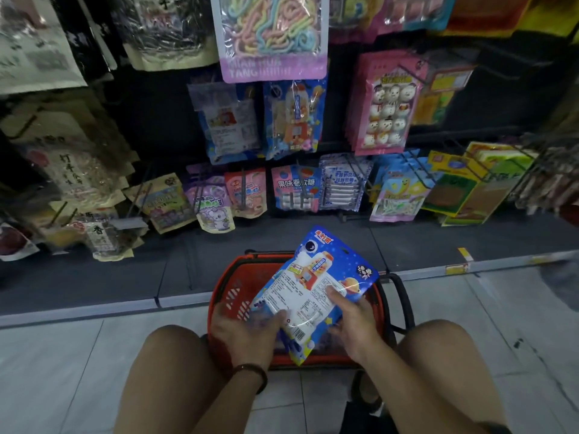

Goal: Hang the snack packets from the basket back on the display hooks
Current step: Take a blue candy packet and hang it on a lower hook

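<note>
Blue glossy plastic snack packet [313,286], just one, tilts above the red plastic basket [216,296]; left hand [247,336] pinches its lower-left edge, right hand [354,324] grips its right edge, both thumbs on top.

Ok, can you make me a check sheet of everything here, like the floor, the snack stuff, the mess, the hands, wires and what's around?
Surface: pale tiled floor, dark shelf base behind.
Job's things: blue snack packet held above the red basket; matching blue packets hang on a hook above.
Clutter: many other hanging packets, like the pink snowman packets.
Hands: left hand and right hand both grip the blue snack packet's lower end.
Cables: nothing seen.
Surroundings: shop display rack; the person's knees in brown shorts.
</note>
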`<action>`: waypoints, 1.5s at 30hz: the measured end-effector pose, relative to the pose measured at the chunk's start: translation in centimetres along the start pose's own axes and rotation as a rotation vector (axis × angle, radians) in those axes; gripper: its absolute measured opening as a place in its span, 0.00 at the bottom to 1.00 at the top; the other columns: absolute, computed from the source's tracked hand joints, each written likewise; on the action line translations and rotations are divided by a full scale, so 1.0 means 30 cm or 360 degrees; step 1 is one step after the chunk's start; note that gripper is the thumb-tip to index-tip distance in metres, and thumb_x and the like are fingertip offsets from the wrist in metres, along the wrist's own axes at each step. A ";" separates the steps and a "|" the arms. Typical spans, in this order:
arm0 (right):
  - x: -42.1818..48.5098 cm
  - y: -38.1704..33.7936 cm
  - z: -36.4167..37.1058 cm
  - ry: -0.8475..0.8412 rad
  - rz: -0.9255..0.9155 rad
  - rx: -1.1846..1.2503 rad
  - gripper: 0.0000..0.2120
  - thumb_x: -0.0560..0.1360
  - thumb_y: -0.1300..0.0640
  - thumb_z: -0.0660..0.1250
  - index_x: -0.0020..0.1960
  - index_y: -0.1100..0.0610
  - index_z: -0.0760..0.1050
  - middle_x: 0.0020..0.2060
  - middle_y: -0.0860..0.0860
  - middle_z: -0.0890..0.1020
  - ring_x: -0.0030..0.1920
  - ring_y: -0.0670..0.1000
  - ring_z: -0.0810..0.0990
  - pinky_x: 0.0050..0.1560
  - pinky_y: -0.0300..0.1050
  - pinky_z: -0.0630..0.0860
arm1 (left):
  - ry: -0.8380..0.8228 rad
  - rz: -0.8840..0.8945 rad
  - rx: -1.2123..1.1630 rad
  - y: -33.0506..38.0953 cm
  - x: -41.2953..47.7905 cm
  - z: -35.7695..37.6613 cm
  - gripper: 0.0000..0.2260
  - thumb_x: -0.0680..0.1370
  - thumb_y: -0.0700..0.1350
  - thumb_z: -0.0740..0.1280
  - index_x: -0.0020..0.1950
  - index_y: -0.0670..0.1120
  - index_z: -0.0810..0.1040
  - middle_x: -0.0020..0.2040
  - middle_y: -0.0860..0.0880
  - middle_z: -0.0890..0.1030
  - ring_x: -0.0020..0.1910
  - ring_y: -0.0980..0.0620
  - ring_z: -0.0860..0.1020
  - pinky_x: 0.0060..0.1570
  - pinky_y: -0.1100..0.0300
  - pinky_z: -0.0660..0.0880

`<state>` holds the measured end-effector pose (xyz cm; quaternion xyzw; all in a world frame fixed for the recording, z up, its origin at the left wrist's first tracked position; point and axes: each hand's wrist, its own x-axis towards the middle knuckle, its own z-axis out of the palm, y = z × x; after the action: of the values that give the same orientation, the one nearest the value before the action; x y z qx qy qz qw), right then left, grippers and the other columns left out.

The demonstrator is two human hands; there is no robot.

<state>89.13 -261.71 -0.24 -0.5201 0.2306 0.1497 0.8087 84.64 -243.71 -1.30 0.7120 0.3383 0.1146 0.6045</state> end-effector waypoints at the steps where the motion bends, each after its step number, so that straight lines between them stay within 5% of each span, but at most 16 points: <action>1: -0.012 0.001 0.004 0.0022 -0.0044 -0.0033 0.10 0.77 0.59 0.76 0.57 0.56 0.83 0.54 0.56 0.89 0.54 0.58 0.89 0.51 0.61 0.85 | 0.0051 0.0201 0.0206 0.000 -0.008 -0.004 0.51 0.56 0.46 0.88 0.73 0.41 0.66 0.70 0.43 0.68 0.64 0.51 0.71 0.68 0.56 0.71; 4: -0.052 0.021 0.035 0.0027 -0.0191 -0.0135 0.13 0.76 0.62 0.77 0.60 0.58 0.83 0.53 0.56 0.89 0.53 0.59 0.89 0.52 0.61 0.85 | -0.0466 0.0611 0.0443 0.010 -0.030 0.009 0.50 0.55 0.55 0.85 0.73 0.56 0.67 0.68 0.56 0.67 0.67 0.54 0.71 0.65 0.57 0.74; 7: -0.097 0.071 0.075 -0.0161 -0.0368 -0.0338 0.12 0.78 0.62 0.75 0.61 0.57 0.83 0.54 0.55 0.89 0.55 0.56 0.88 0.56 0.54 0.84 | -0.0789 0.0630 0.0356 -0.001 -0.057 0.037 0.44 0.62 0.46 0.84 0.74 0.57 0.68 0.70 0.58 0.74 0.69 0.57 0.73 0.66 0.63 0.73; 11: -0.136 0.090 0.090 -0.0489 -0.0404 -0.0552 0.09 0.80 0.63 0.72 0.59 0.55 0.86 0.55 0.48 0.88 0.58 0.45 0.85 0.58 0.39 0.80 | -0.0734 0.0276 -0.0209 0.009 -0.053 0.012 0.25 0.78 0.34 0.73 0.73 0.48 0.73 0.65 0.47 0.83 0.64 0.48 0.83 0.57 0.57 0.81; 15: -0.078 0.050 0.060 -0.0049 -0.0833 -0.0877 0.09 0.79 0.55 0.76 0.57 0.47 0.82 0.51 0.47 0.85 0.54 0.50 0.84 0.56 0.44 0.81 | -0.0559 0.0171 -0.0109 0.098 -0.027 -0.034 0.07 0.82 0.48 0.69 0.59 0.54 0.82 0.53 0.61 0.87 0.56 0.58 0.84 0.54 0.65 0.80; 18: -0.023 -0.043 0.036 0.0187 -0.0872 -0.0778 0.14 0.76 0.49 0.79 0.58 0.46 0.79 0.54 0.46 0.85 0.56 0.48 0.84 0.58 0.47 0.80 | -0.0639 -0.0037 -0.0257 0.152 -0.015 -0.045 0.09 0.84 0.51 0.65 0.58 0.52 0.83 0.51 0.55 0.89 0.52 0.55 0.86 0.58 0.49 0.82; 22: -0.009 -0.156 0.049 -0.0212 -0.0571 -0.0579 0.09 0.82 0.52 0.70 0.58 0.56 0.83 0.52 0.53 0.89 0.52 0.52 0.89 0.52 0.47 0.83 | -0.0882 -0.0277 -0.0366 0.203 0.014 -0.038 0.14 0.82 0.53 0.67 0.61 0.46 0.83 0.54 0.42 0.88 0.55 0.41 0.86 0.62 0.39 0.79; 26: 0.013 -0.213 0.074 -0.0152 -0.0575 -0.0456 0.06 0.82 0.57 0.71 0.53 0.60 0.84 0.45 0.55 0.90 0.39 0.50 0.87 0.38 0.42 0.82 | -0.0834 -0.0055 -0.0318 0.256 0.073 -0.011 0.08 0.80 0.50 0.73 0.57 0.50 0.86 0.56 0.44 0.88 0.57 0.41 0.86 0.63 0.38 0.78; 30: 0.053 -0.292 0.109 -0.0092 -0.0650 -0.0394 0.07 0.81 0.60 0.72 0.53 0.64 0.85 0.43 0.51 0.90 0.42 0.46 0.88 0.39 0.36 0.81 | -0.0803 0.0122 -0.0305 0.342 0.122 0.032 0.11 0.79 0.56 0.72 0.57 0.52 0.85 0.57 0.48 0.87 0.58 0.44 0.85 0.61 0.39 0.80; 35: 0.138 -0.443 0.159 -0.0080 -0.0774 -0.0423 0.08 0.82 0.56 0.71 0.53 0.60 0.86 0.47 0.51 0.90 0.49 0.50 0.89 0.48 0.43 0.84 | -0.0770 0.0105 -0.0441 0.473 0.207 0.117 0.10 0.81 0.47 0.71 0.58 0.42 0.83 0.53 0.46 0.88 0.52 0.45 0.87 0.50 0.50 0.84; 39: 0.227 -0.585 0.211 -0.0115 -0.0877 -0.0403 0.10 0.83 0.54 0.70 0.55 0.60 0.85 0.51 0.54 0.90 0.54 0.54 0.88 0.55 0.49 0.84 | -0.0757 0.0209 -0.0471 0.594 0.316 0.198 0.32 0.74 0.61 0.76 0.73 0.47 0.75 0.68 0.53 0.81 0.65 0.53 0.80 0.68 0.48 0.75; 45: 0.369 -0.774 0.314 -0.0173 -0.0903 -0.0240 0.07 0.83 0.55 0.69 0.55 0.57 0.84 0.53 0.55 0.89 0.57 0.58 0.88 0.60 0.57 0.84 | -0.0815 0.0304 -0.0520 0.768 0.451 0.317 0.13 0.80 0.60 0.69 0.63 0.59 0.81 0.59 0.58 0.86 0.62 0.53 0.83 0.65 0.43 0.78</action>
<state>111.76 -262.73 15.14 -0.6135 0.0208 -0.0380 0.7885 108.05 -243.69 14.69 0.6398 0.0838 0.0407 0.7629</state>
